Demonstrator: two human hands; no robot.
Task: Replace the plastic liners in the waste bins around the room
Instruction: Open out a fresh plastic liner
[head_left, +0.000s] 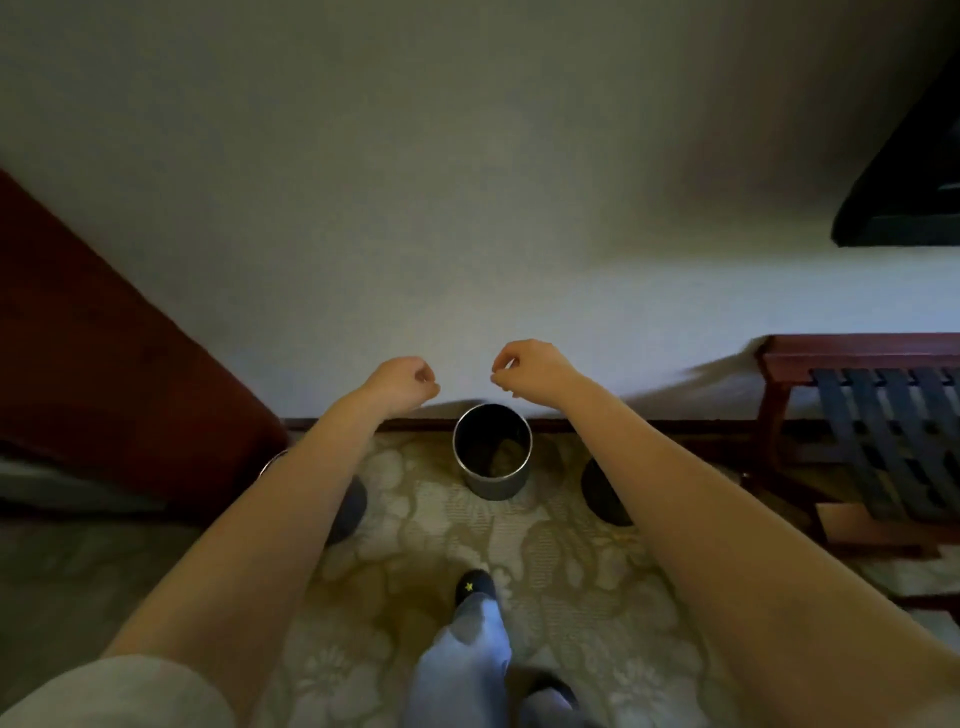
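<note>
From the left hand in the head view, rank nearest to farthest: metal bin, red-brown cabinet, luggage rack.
1. metal bin: on the floor, below and right of the left hand.
2. red-brown cabinet: at the left.
3. luggage rack: far right, against the wall.

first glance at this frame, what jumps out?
Two bare forearms reach forward, the left hand and right hand curled, with nothing visible in them, in front of the pale wall. Below and between them a round metal bin stands on the floral carpet by the wall, with no liner showing over its rim. A slatted luggage rack sits at the right.
</note>
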